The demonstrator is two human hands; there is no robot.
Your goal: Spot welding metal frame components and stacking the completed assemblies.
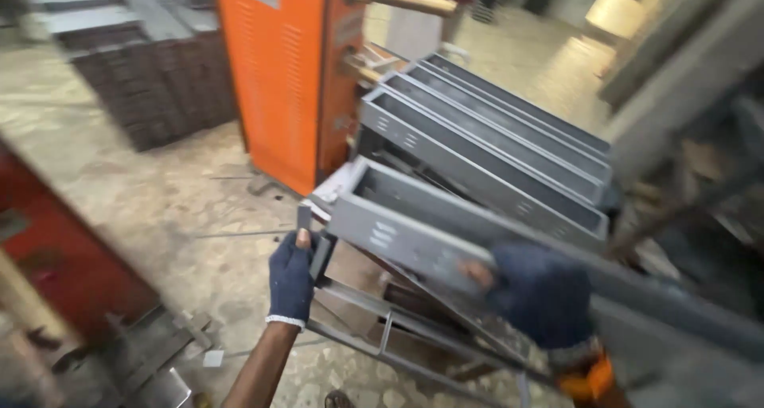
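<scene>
While the left hand [291,279], in a dark blue glove with a white cuff, curls its fingers shut around a small grey metal bracket [305,217], the thumb tip pokes out bare against the bracket's lower edge. The bracket stands upright just off the near corner of a long grey metal channel [414,217], an open trough with small slots punched in its side wall. The right hand [537,292], also gloved in dark blue, is pressed against the side wall of that channel further along, fingers bent over it in a grip, though the blur keeps me from telling how tight. The channel lies tilted across a thin metal frame [382,328], its far end hidden by the right arm. Behind it three more grey channels [493,129] lie side by side, leaning against an orange machine [278,66]. A dark stack of flat metal parts [151,81] sits on the stone floor [159,201] to the left.
</scene>
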